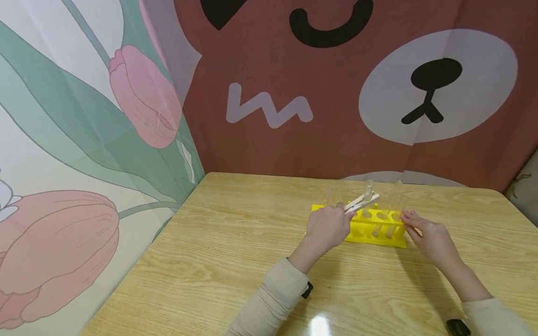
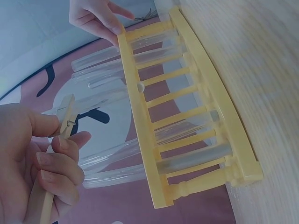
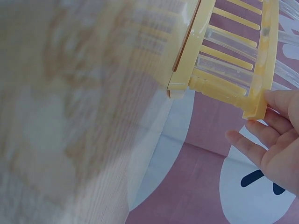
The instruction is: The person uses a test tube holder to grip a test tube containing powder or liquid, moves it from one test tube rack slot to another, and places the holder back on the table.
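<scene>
Left hand [image 1: 329, 227]: the fingers are curled round the handle of a wooden clamp [image 1: 364, 203]. The clamp's tips lie around the upper part of a clear test tube [image 1: 368, 188]. Right hand [image 1: 433, 240]: the thumb and fingers pinch the near corner of the yellow rack [image 1: 374, 220] at its right end.

Position: the rack stands on the table [image 1: 210, 261]. The clamped tube rises above the rack's upper plate [image 2: 144, 126], its lower end at or near a hole midway along; whether the end has entered the hole cannot be told. Other tubes [image 2: 196, 157] stand in holes to both sides.

Possible faults and causes:

1. Tube drops or slides. The clamp has a spring; pressure on the wrong part of the handle would probably spread the tips and free the tube.

2. Tube jams against the hole edge. The likely cause is tilt: a clamp held high on the tube lets a small turn of the wrist swing the lower end sideways.

3. Neighbouring tubes are knocked. The clamp tips and knuckles work close to their upper ends.

4. Rack shifts or tips. The right hand steadies one end only, so a sideways push at the middle could rotate the far end.
</scene>
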`<action>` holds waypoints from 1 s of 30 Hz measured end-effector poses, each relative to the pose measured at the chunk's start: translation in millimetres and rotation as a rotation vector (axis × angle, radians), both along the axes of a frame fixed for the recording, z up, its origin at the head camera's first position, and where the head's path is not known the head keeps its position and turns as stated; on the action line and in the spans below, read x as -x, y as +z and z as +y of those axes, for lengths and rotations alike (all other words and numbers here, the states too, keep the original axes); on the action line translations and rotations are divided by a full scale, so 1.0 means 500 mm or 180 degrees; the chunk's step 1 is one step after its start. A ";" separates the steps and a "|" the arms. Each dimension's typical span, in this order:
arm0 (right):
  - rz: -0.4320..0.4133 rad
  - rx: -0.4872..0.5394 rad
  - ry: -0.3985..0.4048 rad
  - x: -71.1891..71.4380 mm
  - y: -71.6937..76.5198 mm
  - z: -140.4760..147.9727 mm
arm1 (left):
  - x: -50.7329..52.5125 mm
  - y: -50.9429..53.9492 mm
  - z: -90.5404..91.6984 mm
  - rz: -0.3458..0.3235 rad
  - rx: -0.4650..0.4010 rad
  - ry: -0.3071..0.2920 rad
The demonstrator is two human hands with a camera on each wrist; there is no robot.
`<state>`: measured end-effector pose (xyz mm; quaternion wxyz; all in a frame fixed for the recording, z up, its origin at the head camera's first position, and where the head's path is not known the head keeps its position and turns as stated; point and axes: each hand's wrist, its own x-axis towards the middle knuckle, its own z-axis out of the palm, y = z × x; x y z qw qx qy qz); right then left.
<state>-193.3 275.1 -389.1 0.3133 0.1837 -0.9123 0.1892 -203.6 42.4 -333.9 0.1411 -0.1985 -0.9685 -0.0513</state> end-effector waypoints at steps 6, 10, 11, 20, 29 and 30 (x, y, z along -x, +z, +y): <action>-0.0004 -0.0001 -0.0005 0.000 0.000 0.001 | 0.001 -0.001 -0.001 0.0025 0.0004 -0.0005; 0.0003 0.0005 -0.0004 -0.001 0.000 0.000 | 0.002 -0.002 -0.002 0.0037 0.0015 -0.0013; 0.0006 0.0004 -0.0004 -0.001 0.000 0.000 | 0.002 -0.002 -0.002 0.0045 0.0012 -0.0016; 0.0014 0.0007 0.0015 -0.001 0.000 0.000 | 0.002 -0.002 -0.001 0.0043 -0.0001 0.0024; -0.0032 0.0001 -0.0005 -0.003 0.001 -0.001 | 0.002 -0.003 -0.002 0.0064 0.0014 0.0029; -0.0019 -0.0004 -0.0005 -0.003 0.001 -0.001 | 0.002 -0.003 -0.003 0.0070 0.0014 0.0028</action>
